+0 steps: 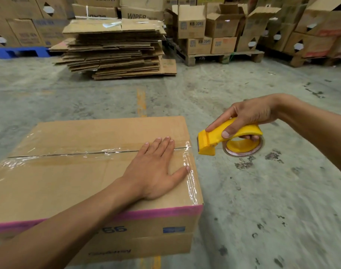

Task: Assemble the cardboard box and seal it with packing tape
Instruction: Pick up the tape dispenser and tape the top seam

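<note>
A closed cardboard box (pixel 72 177) with a pink stripe along its top edge stands on the concrete floor in front of me. Clear tape (pixel 99 153) runs along its centre seam and down its right edge. My left hand (pixel 156 167) lies flat on the box top near the right edge, fingers straight, over the taped seam. My right hand (pixel 249 117) grips a yellow tape dispenser (pixel 228 139) with a roll of clear tape, held in the air just right of the box's top right edge, cutter end toward the box.
A tall stack of flattened cardboard (pixel 115 49) lies on the floor ahead. Behind it stand stacked cartons, some on a wooden pallet (pixel 222 56) and a blue pallet (pixel 20 52) at the left. Bare stained floor (pixel 263 200) lies to the right of the box.
</note>
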A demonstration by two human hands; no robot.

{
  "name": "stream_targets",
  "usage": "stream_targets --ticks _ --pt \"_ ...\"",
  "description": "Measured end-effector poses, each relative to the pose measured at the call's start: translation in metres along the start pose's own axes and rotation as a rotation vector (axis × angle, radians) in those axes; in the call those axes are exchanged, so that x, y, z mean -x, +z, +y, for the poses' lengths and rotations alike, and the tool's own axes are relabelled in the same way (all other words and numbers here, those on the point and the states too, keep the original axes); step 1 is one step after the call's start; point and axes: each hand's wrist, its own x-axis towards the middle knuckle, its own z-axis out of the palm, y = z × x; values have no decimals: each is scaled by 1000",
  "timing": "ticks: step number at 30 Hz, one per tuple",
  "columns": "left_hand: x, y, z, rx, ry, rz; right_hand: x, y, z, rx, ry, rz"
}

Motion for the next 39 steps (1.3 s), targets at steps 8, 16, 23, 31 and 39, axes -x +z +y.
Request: stream_targets --ticks 8,16,23,31,39 --pt "-2 2 0 -14 -2 9 0 18 -14 168 5 65" --pt "1 -1 1 -41 4 -18 -29 56 -10 911 310 102" --pt "6 -3 9 -64 50 -55 -28 120 85 618 328 120" --pt "-19 -21 6 -183 421 -31 -28 92 45 417 192 404" --pt "-56 -15 6 60 547 132 -7 95 43 117 208 589"
